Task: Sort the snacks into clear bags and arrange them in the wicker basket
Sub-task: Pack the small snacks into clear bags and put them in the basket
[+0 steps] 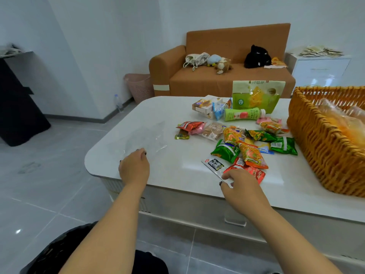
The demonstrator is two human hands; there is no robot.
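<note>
Basket (316,147) of wicker sits at the table's (158,111) right end, holding filled clear bags with orange contents; their count is unclear. One empty clear bag (146,135) lies flat on the left, and the left hand (134,167) pinches its near edge with curled fingers. Snacks (246,143) lie heaped between bag and basket: three green packets, several orange and red ones, too overlapped to count fully. One green bottle (244,114) lying on its side reads "100%". One tall pouch (256,95) stands behind it. The right hand (241,184) pinches a white sachet (216,167) with black print, unreadable.
</note>
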